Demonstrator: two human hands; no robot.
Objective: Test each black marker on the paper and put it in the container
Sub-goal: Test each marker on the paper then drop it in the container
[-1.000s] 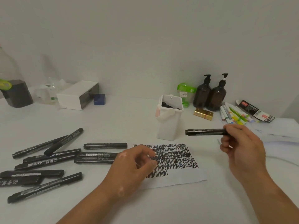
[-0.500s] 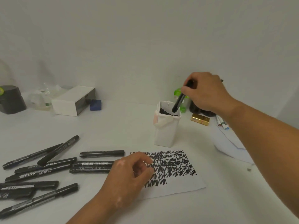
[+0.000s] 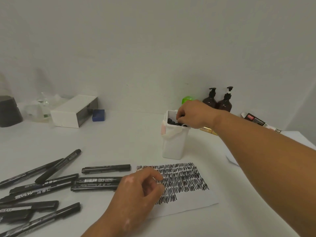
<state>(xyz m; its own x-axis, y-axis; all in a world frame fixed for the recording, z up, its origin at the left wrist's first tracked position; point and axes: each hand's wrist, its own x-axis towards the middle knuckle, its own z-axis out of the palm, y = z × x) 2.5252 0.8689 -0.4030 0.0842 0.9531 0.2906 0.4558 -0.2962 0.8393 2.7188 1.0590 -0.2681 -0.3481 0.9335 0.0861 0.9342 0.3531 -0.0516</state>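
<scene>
A white container point(image 3: 172, 146) stands mid-table with several black marker caps point(image 3: 171, 121) showing at its rim. My right hand point(image 3: 195, 115) reaches over its top, fingertips pinched on the end of a black marker sunk almost fully inside. In front lies the paper point(image 3: 193, 205), covered with rows of black scribbles point(image 3: 181, 178). My left hand point(image 3: 136, 194) rests on the paper's left edge, fingers loosely curled and holding nothing. Several capped black markers point(image 3: 106, 169) lie scattered on the table to the left.
Along the back wall stand a white box point(image 3: 71, 112), a small blue box point(image 3: 98, 115), a dark pot point(image 3: 8, 111), clear glassware point(image 3: 41, 108) and two brown pump bottles point(image 3: 224, 103). A gold box point(image 3: 207, 130), a printed packet point(image 3: 259, 123) and white sheets point(image 3: 297, 135) lie at the right.
My right hand carried the black marker from above the paper's right side to the container and lowered it in, end first. The left hand stayed on the paper.
</scene>
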